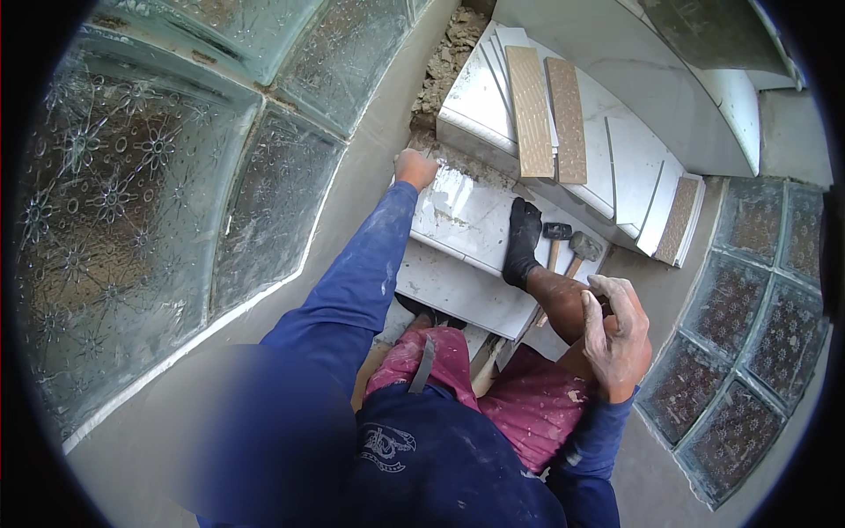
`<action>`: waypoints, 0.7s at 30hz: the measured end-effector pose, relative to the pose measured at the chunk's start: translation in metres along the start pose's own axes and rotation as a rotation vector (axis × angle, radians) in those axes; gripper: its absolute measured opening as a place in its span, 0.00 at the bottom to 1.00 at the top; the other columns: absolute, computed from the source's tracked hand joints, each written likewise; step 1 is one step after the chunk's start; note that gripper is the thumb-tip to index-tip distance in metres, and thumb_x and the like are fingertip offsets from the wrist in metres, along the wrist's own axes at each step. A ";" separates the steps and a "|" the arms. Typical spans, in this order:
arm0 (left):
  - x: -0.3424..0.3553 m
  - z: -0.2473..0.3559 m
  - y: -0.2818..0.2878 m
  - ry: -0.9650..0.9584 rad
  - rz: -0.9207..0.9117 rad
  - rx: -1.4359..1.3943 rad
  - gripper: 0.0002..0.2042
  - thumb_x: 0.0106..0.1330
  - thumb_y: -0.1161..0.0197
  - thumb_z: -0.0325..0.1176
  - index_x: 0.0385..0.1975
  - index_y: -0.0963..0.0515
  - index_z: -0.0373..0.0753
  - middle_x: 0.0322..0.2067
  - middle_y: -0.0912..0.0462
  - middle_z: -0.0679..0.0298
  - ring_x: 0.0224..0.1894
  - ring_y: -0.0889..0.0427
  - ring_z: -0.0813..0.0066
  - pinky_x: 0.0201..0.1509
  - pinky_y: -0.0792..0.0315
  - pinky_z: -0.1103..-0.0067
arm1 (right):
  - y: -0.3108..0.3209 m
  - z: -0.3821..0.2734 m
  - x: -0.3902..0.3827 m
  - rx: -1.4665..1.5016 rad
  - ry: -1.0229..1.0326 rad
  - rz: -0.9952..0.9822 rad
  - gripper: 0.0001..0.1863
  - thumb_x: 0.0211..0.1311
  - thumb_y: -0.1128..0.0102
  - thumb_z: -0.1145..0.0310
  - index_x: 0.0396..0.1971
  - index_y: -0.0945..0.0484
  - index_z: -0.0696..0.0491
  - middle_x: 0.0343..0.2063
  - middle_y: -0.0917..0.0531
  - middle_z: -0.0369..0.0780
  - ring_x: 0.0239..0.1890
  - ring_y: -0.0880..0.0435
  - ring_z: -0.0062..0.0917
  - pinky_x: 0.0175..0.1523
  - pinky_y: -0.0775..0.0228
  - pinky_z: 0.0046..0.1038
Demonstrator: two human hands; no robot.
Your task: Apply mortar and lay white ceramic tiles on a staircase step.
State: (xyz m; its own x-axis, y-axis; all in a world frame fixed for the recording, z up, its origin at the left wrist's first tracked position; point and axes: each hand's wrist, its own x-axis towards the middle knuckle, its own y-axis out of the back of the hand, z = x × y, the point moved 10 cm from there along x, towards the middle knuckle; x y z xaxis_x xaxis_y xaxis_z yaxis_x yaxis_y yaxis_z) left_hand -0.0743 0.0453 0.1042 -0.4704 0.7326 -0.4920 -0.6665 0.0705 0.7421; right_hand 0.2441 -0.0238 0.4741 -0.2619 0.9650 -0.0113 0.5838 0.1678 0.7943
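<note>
My left hand point(416, 168) reaches forward to the back left corner of a white tiled step point(471, 216), next to the plastered wall. Its fingers are closed, and what they hold, if anything, is hidden. Wet grey smears lie on the tile beside it. My right hand point(619, 339), coated in pale dust, is raised by my bent right knee. Its fingers are curled but apart from the thumb, with nothing seen between them. A black-headed mallet point(556, 231) and a grey-headed mallet point(585, 247) lie on the step beside my foot in a dark sock point(523, 236).
On the higher step to the right lie cut strips of tile point(528, 110), some brown-backed, and another brown strip point(568, 119). Rough mortar point(453, 57) shows at the far wall corner. Glass-block windows stand at left point(132, 185) and right point(731, 334). A lower step point(466, 290) drops below.
</note>
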 end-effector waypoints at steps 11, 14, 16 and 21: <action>0.004 0.022 -0.001 -0.121 -0.126 0.234 0.18 0.54 0.41 0.37 0.37 0.17 0.29 0.43 0.18 0.43 0.51 0.20 0.49 0.62 0.35 0.64 | -0.015 -0.006 0.005 0.034 0.029 -0.086 0.08 0.55 0.38 0.77 0.36 0.19 0.59 0.26 0.20 0.44 0.25 0.20 0.30 0.33 0.29 0.26; -0.035 0.002 0.003 -0.084 -0.081 0.109 0.18 0.52 0.42 0.35 0.34 0.18 0.26 0.41 0.18 0.40 0.48 0.20 0.45 0.56 0.28 0.64 | -0.015 -0.006 0.011 0.065 0.014 -0.087 0.07 0.55 0.38 0.77 0.35 0.19 0.59 0.25 0.21 0.44 0.25 0.21 0.31 0.33 0.30 0.26; -0.059 -0.016 -0.002 -0.105 -0.039 -0.089 0.17 0.51 0.45 0.34 0.32 0.20 0.23 0.36 0.19 0.37 0.43 0.20 0.40 0.52 0.27 0.61 | -0.023 -0.016 0.016 0.066 0.080 -0.093 0.07 0.57 0.38 0.75 0.35 0.20 0.59 0.26 0.21 0.45 0.25 0.21 0.32 0.34 0.30 0.28; -0.186 -0.003 -0.019 0.222 -0.221 -1.207 0.17 0.70 0.53 0.29 0.55 0.27 0.32 0.40 0.19 0.64 0.33 0.20 0.80 0.27 0.31 0.84 | -0.102 0.008 0.004 -0.001 -0.136 -0.336 0.20 0.62 0.42 0.57 0.44 0.22 0.60 0.32 0.17 0.54 0.37 0.18 0.51 0.43 0.27 0.40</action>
State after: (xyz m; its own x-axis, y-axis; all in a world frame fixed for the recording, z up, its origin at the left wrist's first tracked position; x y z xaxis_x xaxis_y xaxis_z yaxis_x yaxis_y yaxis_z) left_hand 0.0239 -0.0948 0.1804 -0.2898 0.6458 -0.7064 -0.7935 -0.5748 -0.2000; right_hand 0.1894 -0.0358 0.3882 -0.3342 0.8741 -0.3525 0.4821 0.4799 0.7329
